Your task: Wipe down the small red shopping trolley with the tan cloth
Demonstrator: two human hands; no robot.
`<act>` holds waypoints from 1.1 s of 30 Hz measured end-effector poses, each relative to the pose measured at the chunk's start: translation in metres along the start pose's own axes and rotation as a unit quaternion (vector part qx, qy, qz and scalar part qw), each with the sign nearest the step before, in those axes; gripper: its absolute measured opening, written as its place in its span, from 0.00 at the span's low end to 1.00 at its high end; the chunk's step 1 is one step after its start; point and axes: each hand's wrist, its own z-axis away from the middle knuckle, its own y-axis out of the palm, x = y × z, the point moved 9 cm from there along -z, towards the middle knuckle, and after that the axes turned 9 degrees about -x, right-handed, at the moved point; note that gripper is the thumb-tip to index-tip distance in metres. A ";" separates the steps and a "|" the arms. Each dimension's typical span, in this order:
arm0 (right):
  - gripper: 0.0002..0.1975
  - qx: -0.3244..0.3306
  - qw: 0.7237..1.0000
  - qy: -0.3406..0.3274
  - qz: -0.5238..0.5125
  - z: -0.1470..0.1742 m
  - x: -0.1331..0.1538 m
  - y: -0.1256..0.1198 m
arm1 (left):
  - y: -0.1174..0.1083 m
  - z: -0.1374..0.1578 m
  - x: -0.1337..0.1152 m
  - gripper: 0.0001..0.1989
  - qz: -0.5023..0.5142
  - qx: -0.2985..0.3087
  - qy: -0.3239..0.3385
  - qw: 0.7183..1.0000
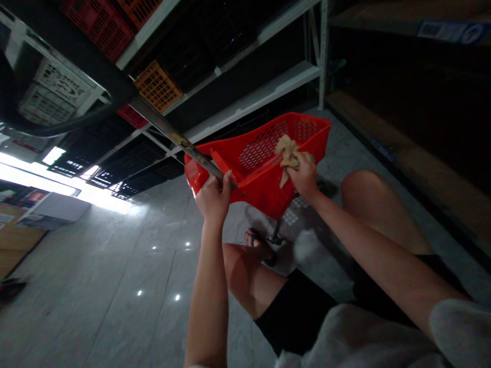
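A red plastic shopping cart [264,191] with perforated basket walls stands tilted in the view in front of me. A worn metal handle bar [169,130] runs from it up to a black grip [76,66] at the upper left. My left hand [213,199] is wrapped round the lower part of that bar, beside the basket. In my right hand [305,176], a crumpled tan cloth [286,148] is pinched against the near rim of the basket. Part of the cloth hangs over the rim's outer side.
Metal shelving [264,89] holding dark crates and an orange crate [158,87] stands behind the cart. Another low shelf edge [402,163] is at the right. A caster [274,239] touches the grey tiled floor [126,266]. Cardboard boxes [19,240] sit far left.
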 end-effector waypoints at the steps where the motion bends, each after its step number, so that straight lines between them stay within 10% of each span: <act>1: 0.19 0.024 0.999 -0.013 -0.018 0.014 0.021 0.009 | 0.000 0.000 -0.005 0.24 -0.007 -0.005 -0.002 1.000; 7: 0.19 0.122 0.974 -0.113 -0.156 0.094 0.114 0.043 | 0.002 0.001 -0.021 0.23 -0.021 -0.030 -0.012 0.999; 14: 0.11 0.170 0.979 0.112 0.010 0.157 -0.057 0.034 | 0.000 0.004 -0.020 0.21 -0.016 -0.044 -0.024 0.999; 17: 0.10 0.197 0.963 0.183 0.032 0.186 -0.087 0.033 | 0.000 0.005 -0.021 0.22 -0.016 -0.055 -0.019 0.998; 21: 0.12 0.061 0.980 0.190 0.022 0.138 -0.053 0.028 | 0.000 0.005 -0.026 0.21 -0.009 -0.064 -0.017 0.998; 26: 0.19 -0.054 0.997 0.031 -0.048 0.016 -0.009 0.029 | -0.003 0.013 -0.035 0.22 -0.026 -0.055 -0.027 0.998; 30: 0.19 -0.085 0.993 0.080 0.004 -0.021 -0.071 0.015 | -0.004 0.023 -0.045 0.23 -0.040 -0.030 -0.038 0.998; 33: 0.16 0.021 0.986 0.151 0.071 0.007 -0.114 0.016 | -0.002 0.029 -0.051 0.25 -0.055 -0.017 -0.042 0.997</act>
